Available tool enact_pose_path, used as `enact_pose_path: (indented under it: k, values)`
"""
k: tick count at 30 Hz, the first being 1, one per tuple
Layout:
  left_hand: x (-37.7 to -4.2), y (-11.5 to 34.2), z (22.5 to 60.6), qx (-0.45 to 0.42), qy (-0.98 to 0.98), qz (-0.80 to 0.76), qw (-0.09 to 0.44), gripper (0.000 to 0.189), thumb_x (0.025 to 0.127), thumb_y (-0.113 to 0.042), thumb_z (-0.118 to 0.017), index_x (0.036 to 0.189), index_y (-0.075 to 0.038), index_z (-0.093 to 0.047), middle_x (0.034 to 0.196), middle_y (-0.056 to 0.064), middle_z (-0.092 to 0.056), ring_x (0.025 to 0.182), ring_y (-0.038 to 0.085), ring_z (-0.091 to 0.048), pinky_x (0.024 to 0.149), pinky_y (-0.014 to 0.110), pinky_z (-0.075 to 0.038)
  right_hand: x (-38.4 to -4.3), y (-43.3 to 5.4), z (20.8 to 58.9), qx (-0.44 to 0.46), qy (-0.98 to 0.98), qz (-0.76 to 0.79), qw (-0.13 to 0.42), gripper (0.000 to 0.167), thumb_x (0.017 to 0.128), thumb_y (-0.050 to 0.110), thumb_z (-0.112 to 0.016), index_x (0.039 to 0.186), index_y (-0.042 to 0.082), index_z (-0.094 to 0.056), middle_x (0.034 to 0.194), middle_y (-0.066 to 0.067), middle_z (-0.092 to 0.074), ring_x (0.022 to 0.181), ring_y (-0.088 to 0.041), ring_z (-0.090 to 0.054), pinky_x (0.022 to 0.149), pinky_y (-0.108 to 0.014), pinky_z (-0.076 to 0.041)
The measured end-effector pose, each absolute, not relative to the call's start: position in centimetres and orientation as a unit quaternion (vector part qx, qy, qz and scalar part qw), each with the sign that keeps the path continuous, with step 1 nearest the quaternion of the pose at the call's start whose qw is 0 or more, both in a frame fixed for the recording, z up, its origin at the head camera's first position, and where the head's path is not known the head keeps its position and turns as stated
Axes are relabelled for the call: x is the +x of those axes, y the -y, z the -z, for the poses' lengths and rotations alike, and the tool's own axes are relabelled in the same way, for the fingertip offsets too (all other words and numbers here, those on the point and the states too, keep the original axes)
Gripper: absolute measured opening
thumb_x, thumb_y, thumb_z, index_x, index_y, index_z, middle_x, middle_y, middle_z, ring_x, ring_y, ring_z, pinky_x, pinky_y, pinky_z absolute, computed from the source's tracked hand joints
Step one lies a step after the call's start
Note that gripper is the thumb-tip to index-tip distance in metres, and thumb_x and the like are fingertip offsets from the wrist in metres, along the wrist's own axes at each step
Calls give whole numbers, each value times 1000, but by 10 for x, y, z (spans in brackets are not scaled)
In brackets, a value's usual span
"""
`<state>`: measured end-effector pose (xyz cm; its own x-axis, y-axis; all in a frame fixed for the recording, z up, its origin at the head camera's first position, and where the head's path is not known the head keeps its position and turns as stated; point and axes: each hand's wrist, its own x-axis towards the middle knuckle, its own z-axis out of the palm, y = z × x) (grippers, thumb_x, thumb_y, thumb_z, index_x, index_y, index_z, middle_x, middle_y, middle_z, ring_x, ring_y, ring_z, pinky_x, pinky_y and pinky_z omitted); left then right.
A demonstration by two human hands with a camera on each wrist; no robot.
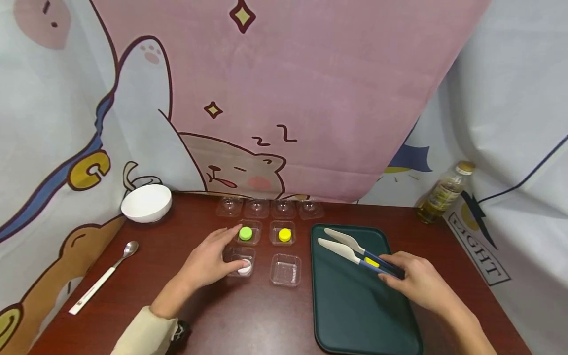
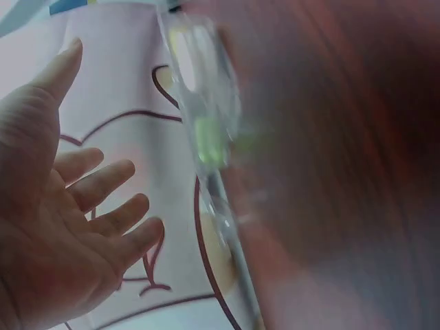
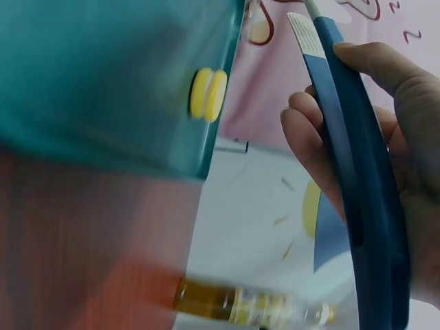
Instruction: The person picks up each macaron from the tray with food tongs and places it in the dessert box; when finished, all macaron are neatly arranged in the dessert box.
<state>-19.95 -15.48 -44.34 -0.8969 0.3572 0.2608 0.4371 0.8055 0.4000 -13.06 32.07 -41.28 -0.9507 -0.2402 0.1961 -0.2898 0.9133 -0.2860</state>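
Note:
My right hand [image 1: 417,278] grips blue-handled tongs [image 1: 339,248] with pale tips above a dark green tray [image 1: 355,315]. The tongs' two arms stand slightly apart, with no food between the tips. A yellow macaron [image 3: 208,94] lies on the tray, partly hidden by the tongs in the head view. My left hand [image 1: 208,259] hovers beside clear square containers, fingers spread and loosely bent, holding nothing. Nearest to it are a green macaron [image 1: 245,233] and a white macaron [image 1: 244,267], each in its own container. Another yellow macaron [image 1: 285,235] sits in a container to their right.
A fourth clear container [image 1: 286,270] stands in front of the yellow one. Several clear domed lids [image 1: 257,208] line the back. At left are a white bowl [image 1: 147,203] and a spoon [image 1: 104,277]; an oil bottle [image 1: 445,192] stands at the back right.

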Motion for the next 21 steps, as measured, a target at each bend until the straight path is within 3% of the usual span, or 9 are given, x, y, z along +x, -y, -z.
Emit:
enact_pose_path:
  k: [5,13,21]
  values:
    - [-199,138,441,-233,938,247,74,100,74,-59,-83,155,-18,-43,152,11,-53,141,33,-49,110,54,-47,-118,-336,415,92,979,-166,72,38,84,28,-82,117,11,-74,99,3,-71,72,-2,-51,59,-22,-42]
    - [-199,120,440,-258,932,254,35,101,74,-59,-84,156,-17,-41,152,15,-53,143,40,-45,118,55,-37,-101,-361,420,42,985,-161,47,41,86,33,-81,120,10,-73,97,0,-69,68,-2,-46,54,-22,-37]
    - [-200,102,442,-292,926,237,24,97,73,-58,-84,151,-11,-49,150,12,-55,141,41,-48,116,56,-39,-91,-376,426,33,988,-144,54,41,84,34,-82,117,10,-74,101,-3,-72,69,1,-49,56,-23,-41]
